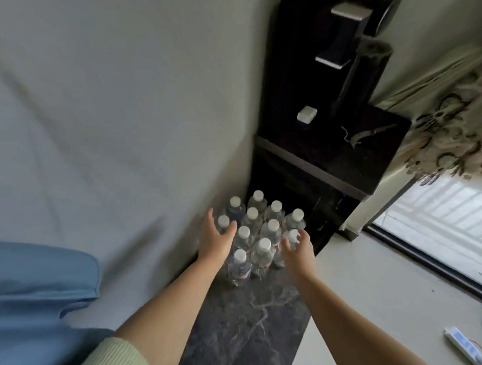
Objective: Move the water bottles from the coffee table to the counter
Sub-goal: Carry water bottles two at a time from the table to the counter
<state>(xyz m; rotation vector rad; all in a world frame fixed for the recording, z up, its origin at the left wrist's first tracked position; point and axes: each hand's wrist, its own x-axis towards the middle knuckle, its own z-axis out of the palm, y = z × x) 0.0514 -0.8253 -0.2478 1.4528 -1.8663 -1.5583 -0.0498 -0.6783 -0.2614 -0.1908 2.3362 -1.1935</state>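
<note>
Dark marbled table [242, 335] carries about eleven white-capped water bottles [261, 253] clustered at its far end, both hands spread and gripping nothing, left hand [216, 239] and right hand [299, 247] flanking them, so moving looks barely begun.

A cluster of water bottles [260, 231] is set upright in close rows at the far end of a narrow counter [242, 330]. The left hand [216, 239] is placed at the cluster's left side, the right hand [297, 247] at its right. A cabinet [330, 149] is located behind the bottles.
</note>
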